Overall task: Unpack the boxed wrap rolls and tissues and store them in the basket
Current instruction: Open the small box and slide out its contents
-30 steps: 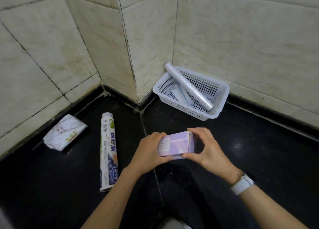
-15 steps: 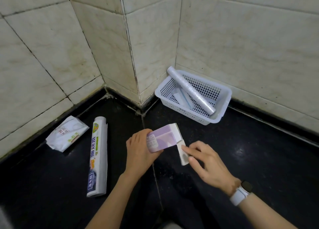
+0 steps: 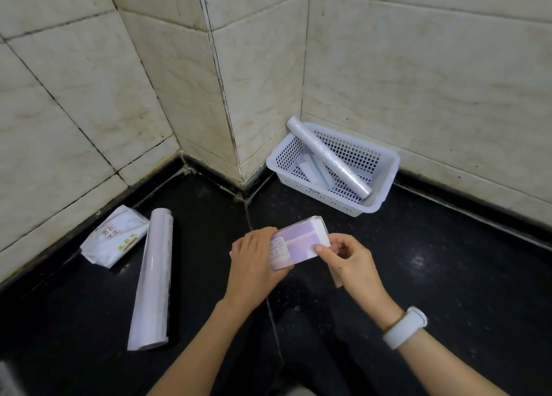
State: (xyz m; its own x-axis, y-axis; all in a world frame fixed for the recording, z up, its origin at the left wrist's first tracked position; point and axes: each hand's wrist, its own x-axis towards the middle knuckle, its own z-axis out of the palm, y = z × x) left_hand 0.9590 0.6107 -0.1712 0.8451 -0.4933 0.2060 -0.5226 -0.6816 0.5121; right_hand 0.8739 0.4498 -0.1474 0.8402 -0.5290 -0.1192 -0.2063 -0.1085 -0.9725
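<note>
Head view shows the left hand wrapped around the purple tissue box above the black floor, while the right hand pinches its opened end. Better to hold the box steady and pull the contents straight out, then carry them to the basket.

I see a purple-and-white tissue box held tilted above the black floor, one end open. A white perforated basket in the corner holds a wrap roll lying diagonally. A long wrap box and a tissue pack lie on the floor, touching.
</note>
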